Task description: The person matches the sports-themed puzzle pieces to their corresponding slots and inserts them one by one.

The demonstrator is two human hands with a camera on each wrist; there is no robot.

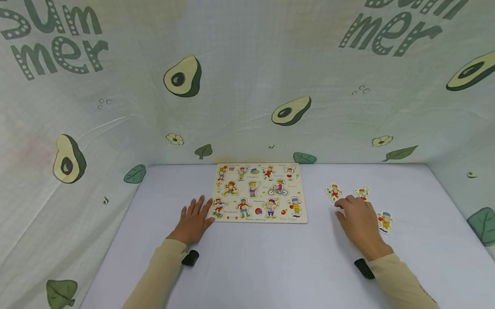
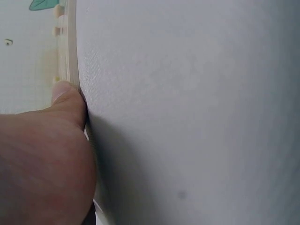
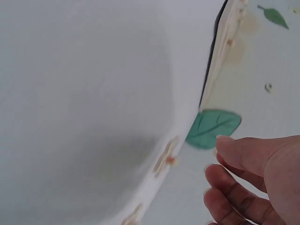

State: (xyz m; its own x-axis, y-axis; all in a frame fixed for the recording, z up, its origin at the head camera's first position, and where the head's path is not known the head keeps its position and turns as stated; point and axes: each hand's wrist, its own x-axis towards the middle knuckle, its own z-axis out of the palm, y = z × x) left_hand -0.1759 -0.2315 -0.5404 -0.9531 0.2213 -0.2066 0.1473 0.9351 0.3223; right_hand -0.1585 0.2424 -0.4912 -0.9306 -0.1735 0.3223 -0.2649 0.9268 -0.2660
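A wooden peg puzzle board [image 1: 263, 192] with printed sports children lies at the back middle of the table. My left hand [image 1: 192, 220] rests by its left edge with fingers spread, and in the left wrist view the thumb [image 2: 65, 96] touches the board's side. My right hand [image 1: 360, 226] is among the loose puzzle pieces, fingers bent and nothing between them in the right wrist view. Nearest its fingertips are a soccer-player piece [image 1: 334, 192] and a red-and-white figure piece [image 1: 362, 192], the latter partly hidden by the hand. A blue-capped figure piece [image 1: 385, 221] lies to its right.
The white table [image 1: 264, 272] meets a hanging cloth [image 1: 239, 37] printed with avocados and leaves along its back and sides. Black wrist straps [image 1: 365, 269] are on both forearms. Small pegs stick up from the loose pieces [image 3: 166, 157].
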